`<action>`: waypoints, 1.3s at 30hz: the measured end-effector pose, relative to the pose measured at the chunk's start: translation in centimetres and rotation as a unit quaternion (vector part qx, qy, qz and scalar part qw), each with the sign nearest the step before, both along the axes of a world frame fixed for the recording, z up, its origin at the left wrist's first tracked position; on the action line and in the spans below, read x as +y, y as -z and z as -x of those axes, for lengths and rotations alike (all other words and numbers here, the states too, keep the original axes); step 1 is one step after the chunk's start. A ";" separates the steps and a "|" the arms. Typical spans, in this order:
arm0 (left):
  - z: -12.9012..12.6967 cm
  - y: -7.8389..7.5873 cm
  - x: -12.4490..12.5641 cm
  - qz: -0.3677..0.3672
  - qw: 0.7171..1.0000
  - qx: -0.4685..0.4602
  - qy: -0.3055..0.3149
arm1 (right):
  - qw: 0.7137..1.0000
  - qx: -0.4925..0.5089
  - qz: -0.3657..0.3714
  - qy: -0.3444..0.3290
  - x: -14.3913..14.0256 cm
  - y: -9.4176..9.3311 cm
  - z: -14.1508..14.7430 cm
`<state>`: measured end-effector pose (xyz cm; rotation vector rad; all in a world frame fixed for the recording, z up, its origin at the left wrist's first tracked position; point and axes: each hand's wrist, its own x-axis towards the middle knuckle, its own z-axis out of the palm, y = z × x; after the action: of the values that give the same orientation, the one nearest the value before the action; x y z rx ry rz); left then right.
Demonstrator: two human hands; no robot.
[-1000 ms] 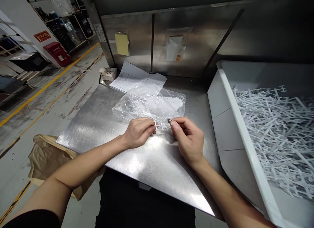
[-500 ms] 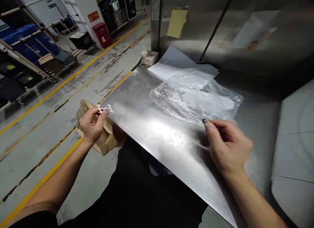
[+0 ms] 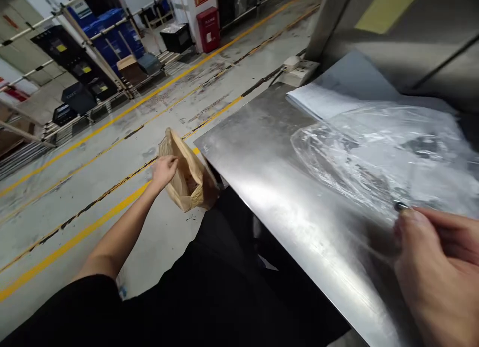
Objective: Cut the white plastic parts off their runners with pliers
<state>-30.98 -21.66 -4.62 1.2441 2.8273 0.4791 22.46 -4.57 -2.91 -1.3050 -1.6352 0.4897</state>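
My left hand [image 3: 164, 172] is at the left rim of an open tan bag [image 3: 204, 180] standing on the floor beside the table. Its fingers are curled together, and whatever they may hold is hidden. At the right edge, my right hand [image 3: 436, 267] pinches a small dark, shiny piece [image 3: 400, 206] between thumb and forefinger, above the metal table [image 3: 262, 162]. Just beyond that piece lies a crumpled clear plastic bag [image 3: 359, 157], partly over white paper sheets [image 3: 337, 95].
A white power socket block [image 3: 299, 72] sits at the table's far corner. Steel panels with a yellow note [image 3: 389, 8] rise behind the table. Across the yellow-lined floor stand a red box [image 3: 208, 30] and racks with blue bins [image 3: 116, 38].
My left hand has moved down to the bag's opening, and the white plastic piece it held no longer shows. The view has swung left; my right hand still pinches the dark piece.
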 end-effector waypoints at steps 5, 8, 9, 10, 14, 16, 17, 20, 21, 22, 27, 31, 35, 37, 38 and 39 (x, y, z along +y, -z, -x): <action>-8.0 -5.5 5.9 -0.233 0.921 0.060 0.307 | 0.999 -0.019 -0.037 -0.033 0.5 -0.6 1.0; -15.4 -6.5 9.8 -0.233 0.826 0.050 0.510 | 0.998 -0.005 -0.045 -0.035 0.5 -0.9 1.3; -17.9 -6.4 11.1 -0.204 0.805 0.053 0.554 | 0.998 0.000 -0.049 -0.035 0.4 -1.1 1.4; -20.1 -6.2 12.4 -0.169 0.792 0.059 0.584 | 0.998 0.005 -0.053 -0.035 0.4 -1.2 1.5; -26.3 -5.8 16.4 -0.016 0.797 0.075 0.600 | 0.997 0.024 -0.059 -0.043 0.4 -1.8 1.5; -27.7 -6.4 17.5 0.036 0.807 0.072 0.585 | 0.997 0.031 -0.063 -0.045 0.4 -1.9 1.5; -28.1 -6.8 17.9 0.055 0.810 0.071 0.580 | 0.996 0.033 -0.064 -0.046 0.5 -2.0 1.5; -28.7 -8.0 18.7 0.107 0.807 0.068 0.577 | 0.996 0.036 -0.064 -0.054 0.6 -2.0 1.6; -28.8 -8.3 19.0 0.122 0.803 0.070 0.580 | 0.996 0.035 -0.062 -0.058 0.6 -2.0 1.7; -28.9 -8.5 19.2 0.136 0.797 0.074 0.584 | 0.996 0.033 -0.061 -0.063 0.6 -2.0 1.7; -29.6 -9.1 19.5 0.181 0.759 0.132 0.611 | 0.996 0.023 -0.052 -0.070 0.7 -1.7 1.7; -29.7 -9.1 18.6 0.173 0.741 0.177 0.625 | 0.996 0.032 -0.052 -0.067 0.8 -1.7 1.6; -29.7 -8.8 19.2 0.058 0.761 0.208 0.612 | 0.996 0.025 -0.050 -0.068 0.9 -1.7 1.7; -29.8 -8.7 20.6 0.001 0.767 0.223 0.601 | 0.997 0.016 -0.047 -0.065 0.8 -1.7 1.7; -29.9 -8.6 21.4 -0.019 0.767 0.230 0.599 | 0.997 0.010 -0.046 -0.064 0.8 -1.8 1.7; -30.0 -8.6 22.2 -0.034 0.765 0.236 0.599 | 0.997 0.004 -0.043 -0.065 0.7 -1.8 1.7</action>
<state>-0.96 0.53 3.99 3.0253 1.5424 0.1707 20.73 -3.85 -1.12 -1.1368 -1.7219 0.4964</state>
